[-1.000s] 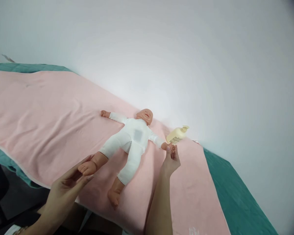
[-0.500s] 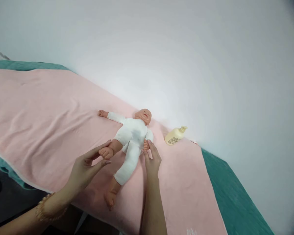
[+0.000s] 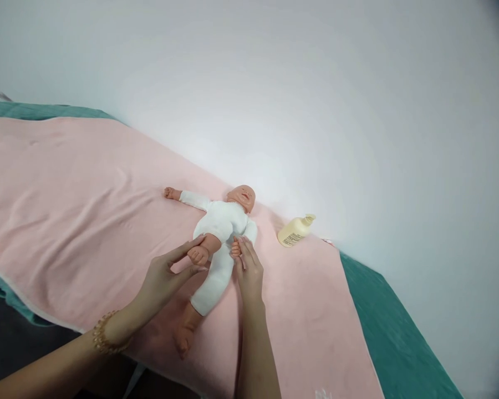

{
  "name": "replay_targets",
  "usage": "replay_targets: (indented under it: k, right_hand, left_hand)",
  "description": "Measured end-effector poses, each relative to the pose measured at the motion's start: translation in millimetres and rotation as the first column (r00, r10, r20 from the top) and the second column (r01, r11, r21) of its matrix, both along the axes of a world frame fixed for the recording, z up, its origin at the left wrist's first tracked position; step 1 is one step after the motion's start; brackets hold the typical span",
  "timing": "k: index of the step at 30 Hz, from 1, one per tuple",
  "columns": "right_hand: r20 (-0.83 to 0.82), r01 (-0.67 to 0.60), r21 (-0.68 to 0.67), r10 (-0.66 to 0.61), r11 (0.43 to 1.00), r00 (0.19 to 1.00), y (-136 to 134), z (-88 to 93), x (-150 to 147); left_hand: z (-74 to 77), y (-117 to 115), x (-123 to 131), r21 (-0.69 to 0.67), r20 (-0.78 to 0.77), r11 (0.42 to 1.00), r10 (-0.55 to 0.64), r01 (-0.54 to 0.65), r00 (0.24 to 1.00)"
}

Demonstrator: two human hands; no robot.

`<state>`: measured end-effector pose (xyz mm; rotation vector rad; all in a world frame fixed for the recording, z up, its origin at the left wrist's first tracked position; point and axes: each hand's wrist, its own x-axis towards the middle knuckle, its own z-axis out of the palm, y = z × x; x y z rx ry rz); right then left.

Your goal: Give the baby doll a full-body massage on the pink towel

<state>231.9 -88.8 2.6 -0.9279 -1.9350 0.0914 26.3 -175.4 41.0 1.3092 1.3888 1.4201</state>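
A baby doll [image 3: 220,219] with a white cloth body lies on its back on a pink blanket [image 3: 87,194], its head toward the wall. My left hand [image 3: 166,274] grips one of its lower legs at the foot [image 3: 198,255], fingers above and thumb below, with that leg bent across the body. Between the fingers and thumb of my right hand [image 3: 249,269] is the doll's small hand [image 3: 235,246], near its hip. The other leg [image 3: 210,288] stretches toward me, and the other arm [image 3: 193,199] reaches out to the left.
A pale yellow pump bottle [image 3: 295,231] stands right of the doll, near the wall [image 3: 316,111]. Green cloth [image 3: 386,316] shows under the blanket at the right and along the far left edge. The blanket has folds at the left.
My left hand has moved right and slightly up, bringing the doll's foot across toward its middle. My right hand has shifted left with the doll's hand, so the two are closer together.
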Motion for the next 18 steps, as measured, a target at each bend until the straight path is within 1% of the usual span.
replay_targets:
  k: [2,4,6,7,9,10,13,14,16,18]
  right_hand:
    - [-0.014,-0.003,-0.005,0.003,1.000,1.000,0,-0.7,1]
    - [-0.059,0.030,-0.029,-0.031,0.999,0.998,-1,0.1,2]
    - [-0.138,0.112,-0.108,-0.127,0.988,0.982,-3,3.2,5]
    - [-0.188,0.162,-0.167,-0.193,0.973,0.963,-4,5.7,6]
    - [-0.314,0.235,-0.283,-0.321,0.930,0.894,-5,11.3,10]
    - [-0.387,0.254,-0.327,-0.374,0.910,0.843,-5,14.0,12]
    - [-0.568,0.299,-0.386,-0.481,0.872,0.668,-2,18.8,23]
    - [-0.590,0.323,-0.405,-0.514,0.856,0.623,-1,18.7,28]
    - [-0.566,0.383,-0.459,-0.596,0.802,0.570,1,16.1,39]
    - [-0.450,0.468,-0.510,-0.688,0.722,0.570,3,11.0,51]
  left_hand:
    - [-1.7,-2,-2,-0.007,-0.011,1.000,-0.001,0.001,1.000]
    - [-4.4,-5,-4,-0.009,-0.021,1.000,0.012,-0.013,1.000]
    - [-9.5,-12,-8,-0.008,-0.032,0.999,0.047,-0.048,0.998]
    - [-13.7,-16,-10,-0.003,-0.038,0.998,0.064,-0.065,0.997]
    - [-26.1,-27,-15,0.022,-0.057,0.997,0.081,-0.080,0.995]
    - [-34.3,-33,-18,0.047,-0.072,0.996,0.074,-0.071,0.995]
    - [-62.8,-51,-30,0.159,-0.154,0.986,0.068,-0.043,0.986]
    - [-71.8,-57,-34,0.186,-0.200,0.982,0.069,-0.032,0.977]
    - [-86.3,-66,-42,0.218,-0.293,0.975,0.104,-0.039,0.950]
    - [-95.1,-73,-49,0.242,-0.372,0.969,0.147,-0.057,0.917]
